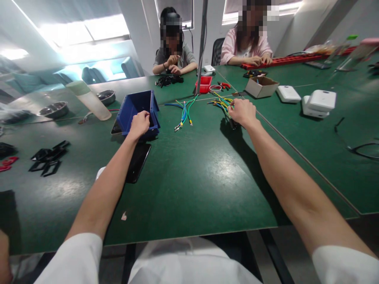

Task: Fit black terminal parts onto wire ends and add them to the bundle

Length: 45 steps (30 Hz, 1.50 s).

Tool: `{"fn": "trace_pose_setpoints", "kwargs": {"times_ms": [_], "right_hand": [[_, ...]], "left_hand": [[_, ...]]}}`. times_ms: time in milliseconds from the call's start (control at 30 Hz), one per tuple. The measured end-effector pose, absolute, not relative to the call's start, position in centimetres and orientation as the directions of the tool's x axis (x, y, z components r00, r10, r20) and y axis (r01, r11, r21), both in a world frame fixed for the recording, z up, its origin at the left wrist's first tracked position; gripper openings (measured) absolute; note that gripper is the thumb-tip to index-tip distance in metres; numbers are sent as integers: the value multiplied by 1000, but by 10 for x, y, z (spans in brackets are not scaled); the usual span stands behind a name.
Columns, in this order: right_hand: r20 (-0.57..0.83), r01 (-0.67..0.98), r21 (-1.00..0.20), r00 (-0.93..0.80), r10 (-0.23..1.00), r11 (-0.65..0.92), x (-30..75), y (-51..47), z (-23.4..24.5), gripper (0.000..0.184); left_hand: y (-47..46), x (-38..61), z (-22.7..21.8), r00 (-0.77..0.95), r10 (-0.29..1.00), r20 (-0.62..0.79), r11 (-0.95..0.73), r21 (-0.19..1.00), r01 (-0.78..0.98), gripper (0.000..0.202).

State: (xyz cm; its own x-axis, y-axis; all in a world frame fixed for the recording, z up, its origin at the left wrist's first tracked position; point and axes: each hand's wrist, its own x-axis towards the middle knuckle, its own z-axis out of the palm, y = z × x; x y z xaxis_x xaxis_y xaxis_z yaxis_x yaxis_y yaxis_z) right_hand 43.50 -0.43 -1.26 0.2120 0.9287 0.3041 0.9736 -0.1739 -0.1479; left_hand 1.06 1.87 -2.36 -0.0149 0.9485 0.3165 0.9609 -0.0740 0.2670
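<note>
Yellow and green wires point(225, 101) stick out from our right hand point(243, 112), whose fingers are pressed together around the bundle, well in from the near edge of the green table point(183, 189). Our left hand point(140, 124) is over the near rim of the blue bin point(132, 105), fingers bent; we cannot tell whether they pinch anything. Between our hands lies a second wire group point(184, 112) with metal ends. A black phone point(139, 161) lies beside the bin, toward the near edge.
</note>
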Motion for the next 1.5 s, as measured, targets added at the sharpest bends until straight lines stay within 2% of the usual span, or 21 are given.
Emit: {"fn": "trace_pose_setpoints", "kwargs": {"times_ms": [300,667,800,1100,1333,1500], "right_hand": [[331,975,-221,110,937,-36,373,-15,-17,36],[121,949,-314,30,992,10,311,11,-36,36],[102,942,-335,46,994,-9,292,20,-43,36],[72,969,-239,79,994,-59,279,29,-47,40],[36,981,-185,70,997,-63,278,31,-49,48],[-1,976,-208,62,998,-61,280,37,-46,46]], "left_hand": [[16,10,-26,-88,946,313,-20,328,944,37],[11,13,-21,-45,955,294,-79,397,915,37],[12,10,-23,-43,948,314,-101,429,898,33],[21,5,-30,-28,953,301,-121,464,878,26],[21,3,-32,8,953,304,-161,483,861,31],[20,4,-31,18,950,312,-177,491,853,33]]}}
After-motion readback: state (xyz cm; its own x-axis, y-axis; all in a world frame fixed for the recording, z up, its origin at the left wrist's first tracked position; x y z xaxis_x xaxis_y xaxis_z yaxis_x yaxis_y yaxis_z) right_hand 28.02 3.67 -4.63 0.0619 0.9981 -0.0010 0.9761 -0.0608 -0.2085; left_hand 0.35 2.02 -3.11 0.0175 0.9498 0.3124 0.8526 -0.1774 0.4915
